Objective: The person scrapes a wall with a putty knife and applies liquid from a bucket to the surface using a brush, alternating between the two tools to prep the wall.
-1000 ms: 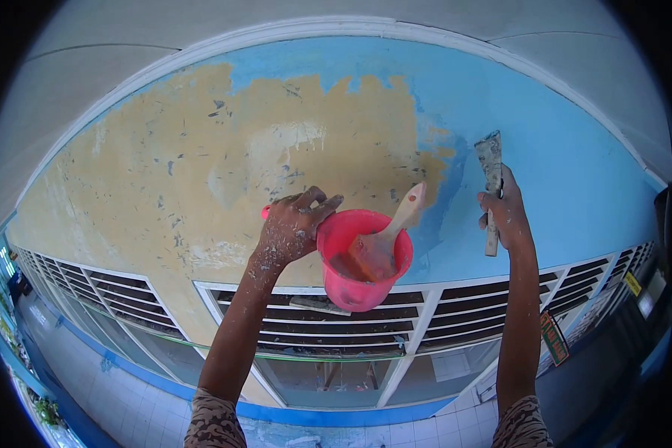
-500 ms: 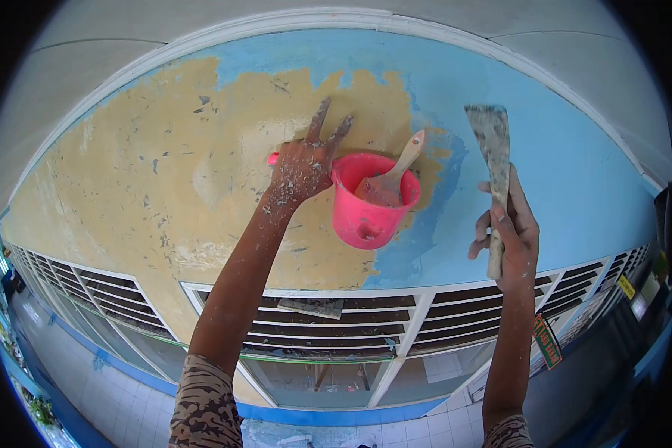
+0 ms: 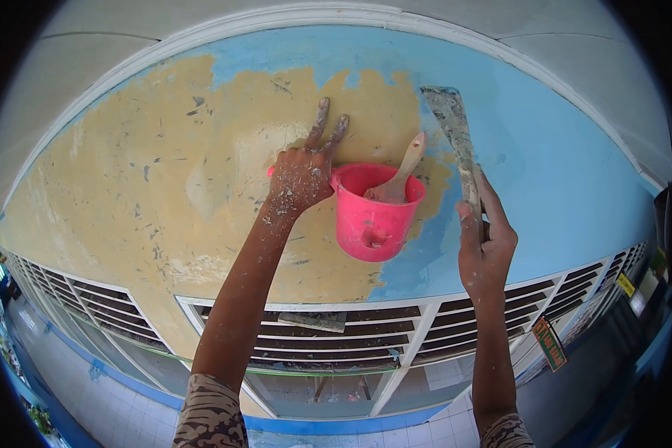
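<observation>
My left hand grips the handle of a pink dipper, two fingers stretched out toward the wall and the others curled round the handle. Inside the dipper stands a paint brush with its pale wooden handle sticking up. To the right, my right hand holds a putty knife upright, its wide, stained blade near blue paint. Behind both hands the wall shows a tan area on the left and blue paint along the top and right. Flakes cling to my left hand and wrist.
Below the painted wall run louvered windows with white frames. A flat, stained piece lies across the slats. Further down are a blue ledge and a tiled floor. A small sign hangs at the right.
My right hand has moved left with the putty knife, whose blade now leans further left, closer to the tan area. The dipper sits slightly lower in view.
</observation>
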The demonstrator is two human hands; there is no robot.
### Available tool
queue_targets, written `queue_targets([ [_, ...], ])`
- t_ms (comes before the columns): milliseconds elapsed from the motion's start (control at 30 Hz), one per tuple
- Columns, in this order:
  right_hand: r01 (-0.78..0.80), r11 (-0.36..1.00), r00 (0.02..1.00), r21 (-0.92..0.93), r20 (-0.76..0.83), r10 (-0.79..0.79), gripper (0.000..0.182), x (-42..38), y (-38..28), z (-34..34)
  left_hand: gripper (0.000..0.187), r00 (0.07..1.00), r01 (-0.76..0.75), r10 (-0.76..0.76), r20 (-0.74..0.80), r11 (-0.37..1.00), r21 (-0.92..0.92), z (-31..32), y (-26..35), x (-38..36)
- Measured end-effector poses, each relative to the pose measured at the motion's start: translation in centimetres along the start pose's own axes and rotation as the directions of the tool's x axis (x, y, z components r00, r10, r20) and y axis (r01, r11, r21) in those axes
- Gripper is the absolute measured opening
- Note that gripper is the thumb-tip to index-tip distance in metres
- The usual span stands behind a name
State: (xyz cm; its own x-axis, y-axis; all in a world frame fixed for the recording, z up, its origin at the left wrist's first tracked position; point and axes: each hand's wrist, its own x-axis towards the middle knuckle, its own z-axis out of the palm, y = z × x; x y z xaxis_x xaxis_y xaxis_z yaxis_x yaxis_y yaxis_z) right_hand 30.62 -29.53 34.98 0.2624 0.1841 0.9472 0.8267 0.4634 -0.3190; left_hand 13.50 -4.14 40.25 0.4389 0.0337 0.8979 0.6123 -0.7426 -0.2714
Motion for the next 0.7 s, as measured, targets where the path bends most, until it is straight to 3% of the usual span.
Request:
queue_targets([
  [67, 0.016, 0.984, 0.999, -0.175, -0.032, -0.022, 0.044, 1.2, 0.0, 1.1, 0.094, 1.0, -0.013, 0.013, -0.028, 1.0, 0.003, 0.3, 0.0, -0.2],
  [133, 0.049, 0.978, 0.998, -0.203, -0.039, -0.058, 0.041, 2.3, 0.7, 2.2, 0.093, 0.998, -0.019, 0.02, -0.06, 1.0, 0.018, 0.1, 0.0, -0.4],
  [200, 0.07, 0.971, 0.996, -0.227, -0.041, -0.081, 0.038, 3.2, 1.3, 3.4, 0.092, 1.0, 0.024, -0.024, 0.002, 0.999, 0.039, 0.0, 0.3, -0.8],
  [300, 0.112, 0.926, 0.987, -0.36, -0.064, -0.144, 0.038, 3.6, 2.2, 4.9, 0.084, 1.0, 0.019, -0.02, -0.01, 1.0, -0.023, -0.2, 0.4, -0.8],
  [367, 0.152, 0.883, 0.977, -0.445, -0.069, -0.203, 0.038, 3.5, 2.8, 5.4, 0.089, 0.999, 0.022, -0.022, -0.024, 1.0, -0.005, 0.1, 0.4, -0.8],
  [600, 0.14, 0.859, 0.978, -0.493, -0.067, -0.198, 0.036, 5.2, 2.3, 6.6, 0.095, 0.999, 0.042, -0.043, -0.023, 0.999, -0.018, -0.1, 0.5, -0.8],
  [700, 0.052, 0.854, 0.996, -0.517, -0.037, -0.083, 0.036, 5.9, 0.0, 6.0, 0.094, 0.998, 0.054, -0.055, 0.012, 0.998, 0.02, -0.2, 0.5, -0.8],
])
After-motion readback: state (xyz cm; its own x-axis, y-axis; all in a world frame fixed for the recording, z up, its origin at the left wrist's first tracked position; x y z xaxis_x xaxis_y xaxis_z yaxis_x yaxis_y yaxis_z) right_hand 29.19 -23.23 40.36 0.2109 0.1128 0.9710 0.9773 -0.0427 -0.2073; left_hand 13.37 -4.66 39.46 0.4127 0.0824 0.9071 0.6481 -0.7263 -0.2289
